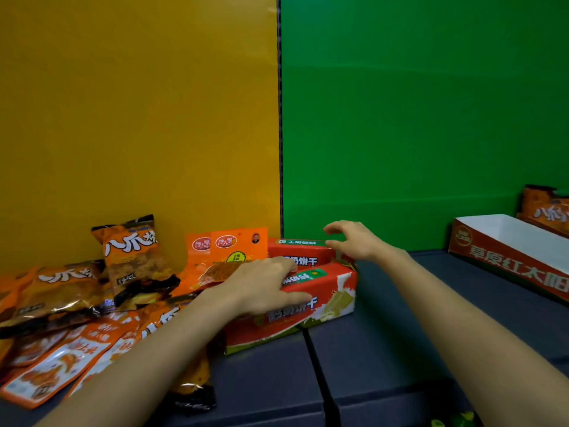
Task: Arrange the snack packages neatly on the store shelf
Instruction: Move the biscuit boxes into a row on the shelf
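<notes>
Red cardboard biscuit box (323, 291) under flat-spread left hand (261, 285), right hand (354, 241) open, perhaps touching, glossy orange snack packets (61, 291) crowding left, dark shelf (400, 318).

Orange snack packs, red boxes, yellow and green panels
Snack bags (135, 257) orange-black with white lettering; biscuit box (332, 291) red, white, green; tray (508, 257) red outside, white inside; shelf (385, 349) dark grey; back panels yellow (138, 118), green (415, 118)

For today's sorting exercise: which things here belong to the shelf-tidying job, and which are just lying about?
Job:
red biscuit box
orange snack bags
left hand
right hand
shelf

Lying about:
empty red-and-white tray
yellow-green object at bottom edge
</notes>
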Motion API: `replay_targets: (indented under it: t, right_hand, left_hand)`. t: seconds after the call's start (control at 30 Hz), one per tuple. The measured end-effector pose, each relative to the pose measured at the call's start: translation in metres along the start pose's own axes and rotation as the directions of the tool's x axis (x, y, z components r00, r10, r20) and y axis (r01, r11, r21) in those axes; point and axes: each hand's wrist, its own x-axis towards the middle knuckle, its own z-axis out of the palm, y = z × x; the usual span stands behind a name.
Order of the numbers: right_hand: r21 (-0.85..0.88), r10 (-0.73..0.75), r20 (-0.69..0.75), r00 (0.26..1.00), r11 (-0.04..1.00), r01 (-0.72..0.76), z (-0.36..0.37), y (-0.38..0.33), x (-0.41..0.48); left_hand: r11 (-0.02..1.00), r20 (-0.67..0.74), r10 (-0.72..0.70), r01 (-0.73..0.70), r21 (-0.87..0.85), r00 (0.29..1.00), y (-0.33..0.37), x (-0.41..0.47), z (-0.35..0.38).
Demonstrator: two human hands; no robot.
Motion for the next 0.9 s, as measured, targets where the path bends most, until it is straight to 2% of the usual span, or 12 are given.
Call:
replay_targets:
  t: [0.17, 0.23, 0.53, 0.9]
  right_hand:
    - [-0.131, 0.083, 0.191, 0.978, 0.99, -0.059, 0.013, 0.014, 0.026]
    - [-0.145, 0.079, 0.216, 0.973, 0.988, -0.048, 0.017, 0.018, 0.031]
    - [-0.18, 0.082, 0.138, 0.987, 0.982, -0.056, 0.008, 0.036, 0.03]
    - [-0.153, 0.196, 0.022, 0.98, 0.97, -0.191, -0.021, 0.073, -0.016]
  left_hand:
    - [0.999, 0.05, -0.032, 0.032, -0.007, 0.998, -0.004, 0.008, 0.007]
    - [0.998, 0.077, -0.05, 0.053, -0.028, 0.996, -0.006, 0.009, 0.009]
    - [0.998, 0.042, 0.001, 0.002, -0.062, 0.999, 0.004, 0.013, 0.004]
    - [0.988, 0.052, 0.123, -0.118, -0.104, 0.991, 0.036, 0.028, 0.007]
